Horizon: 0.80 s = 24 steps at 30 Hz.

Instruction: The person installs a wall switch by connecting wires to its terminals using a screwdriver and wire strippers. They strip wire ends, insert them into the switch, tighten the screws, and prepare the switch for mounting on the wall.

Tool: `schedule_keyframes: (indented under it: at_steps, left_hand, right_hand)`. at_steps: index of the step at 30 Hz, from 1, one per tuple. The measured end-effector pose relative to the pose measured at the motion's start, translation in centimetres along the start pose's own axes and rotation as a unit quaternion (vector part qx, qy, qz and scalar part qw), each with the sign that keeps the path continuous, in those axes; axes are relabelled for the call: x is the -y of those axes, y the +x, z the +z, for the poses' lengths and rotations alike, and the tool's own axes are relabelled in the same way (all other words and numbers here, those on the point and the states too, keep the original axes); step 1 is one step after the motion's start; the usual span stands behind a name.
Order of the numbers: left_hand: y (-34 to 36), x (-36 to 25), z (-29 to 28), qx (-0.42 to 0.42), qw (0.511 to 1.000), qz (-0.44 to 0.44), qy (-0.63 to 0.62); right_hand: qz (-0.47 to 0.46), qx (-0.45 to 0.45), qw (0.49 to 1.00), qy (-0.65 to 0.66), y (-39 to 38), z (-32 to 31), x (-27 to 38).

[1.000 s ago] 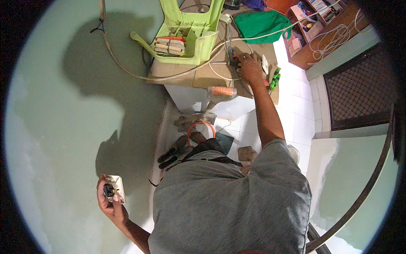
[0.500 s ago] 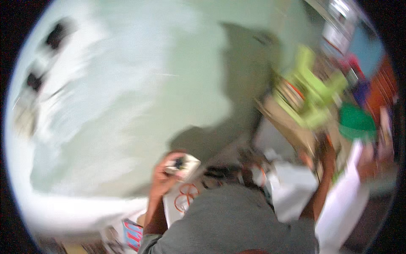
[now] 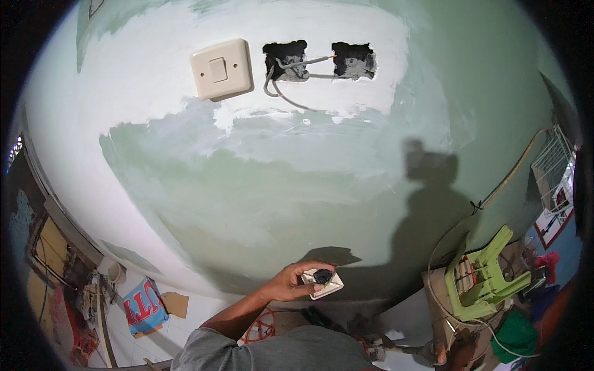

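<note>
My left hand (image 3: 289, 281) is closed around a small cream square electrical fitting (image 3: 334, 285). A dark, rounded piece (image 3: 322, 276) sits on top of the fitting, between thumb and fingers. At the lower right, what looks like my right hand (image 3: 427, 354) is low by the clutter, its fingers too dark and small to read. On the wall above are two square cut-outs, a left recess (image 3: 288, 60) and a right recess (image 3: 354, 60). Grey wires (image 3: 303, 63) come out of the left one and run across to the right one. Beside them a cream light switch (image 3: 221, 69) is mounted.
A lime-green plastic stool (image 3: 486, 272) holding items stands at the right, beside a green cloth or bag (image 3: 515, 334). A cable (image 3: 513, 167) hangs down the right wall near a white wire rack (image 3: 552, 167). At lower left, a blue printed sheet (image 3: 145, 307) and cardboard (image 3: 176, 304) lie on the floor.
My view has swung right and up, bringing the switch and recesses into clear sight. The left hand still grips the fitting. My right arm, plain before beside the stool, is now mostly out of sight.
</note>
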<state>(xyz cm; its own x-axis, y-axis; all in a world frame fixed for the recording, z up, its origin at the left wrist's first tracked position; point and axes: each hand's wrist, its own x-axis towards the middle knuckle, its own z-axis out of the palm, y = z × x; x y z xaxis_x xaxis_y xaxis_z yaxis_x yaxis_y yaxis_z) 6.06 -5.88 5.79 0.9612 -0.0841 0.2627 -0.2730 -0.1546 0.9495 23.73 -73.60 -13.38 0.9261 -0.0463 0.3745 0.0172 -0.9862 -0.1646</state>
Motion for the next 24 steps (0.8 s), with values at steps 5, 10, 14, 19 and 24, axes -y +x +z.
schedule_keyframes:
  at_steps: [5,10,14,19,24]
  left_hand:
    - [0.7,0.7,0.3,-0.008,0.999,0.037,-0.001]
    - [1.4,2.8,1.3,-0.017,0.998,-0.031,-0.06]
    - [-1.7,3.3,-0.7,-0.108,0.993,-0.043,0.034]
    - [0.1,4.2,0.0,-0.118,0.993,-0.005,0.015]
    - [0.1,4.6,-0.2,-0.114,0.993,-0.035,0.006]
  right_hand:
    - [0.106,0.166,0.973,-0.123,1.7,-0.2,0.6]
    - [0.014,0.136,0.989,-0.058,-0.5,-1.4,-1.6]
    - [-0.028,0.16,0.986,-0.046,0.9,-0.3,-0.2]
    - [0.104,0.175,0.95,-0.236,1.4,0.4,-1.6]
    - [0.15,-0.003,0.984,-0.091,-2.5,-6.6,0.0]
